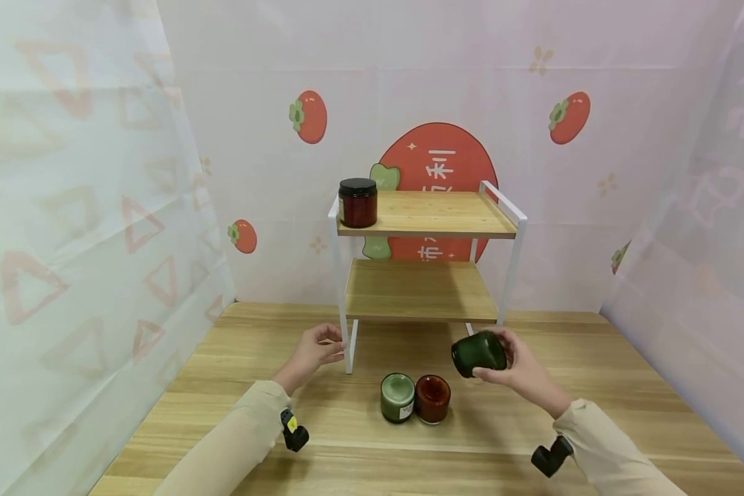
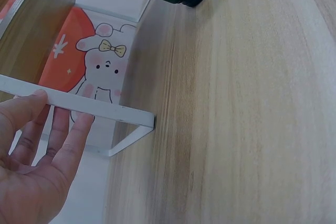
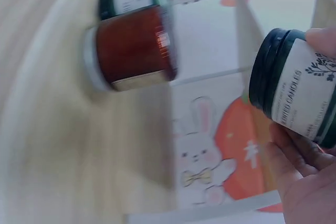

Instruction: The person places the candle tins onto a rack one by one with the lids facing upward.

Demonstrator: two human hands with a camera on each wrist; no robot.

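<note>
My left hand (image 1: 315, 353) pinches the front left leg (image 2: 100, 107) of a white-framed wooden shelf, thumb on one side and fingers on the other. To the right, in front of the shelf, my right hand (image 1: 517, 358) grips a dark green candle jar (image 1: 479, 353) above the table. That jar is tilted on its side; its black lid and white "candles" label show in the right wrist view. Between the hands, a green candle jar (image 1: 397, 397) and a red-brown candle jar (image 1: 432, 399) stand side by side on the table.
The shelf has an upper board (image 1: 437, 210) and a lower board (image 1: 421, 289). A dark red jar with a black lid (image 1: 357, 203) stands at the upper board's left end. Printed cloth walls (image 1: 273, 165) enclose the wooden table (image 1: 273, 317) at the back and sides.
</note>
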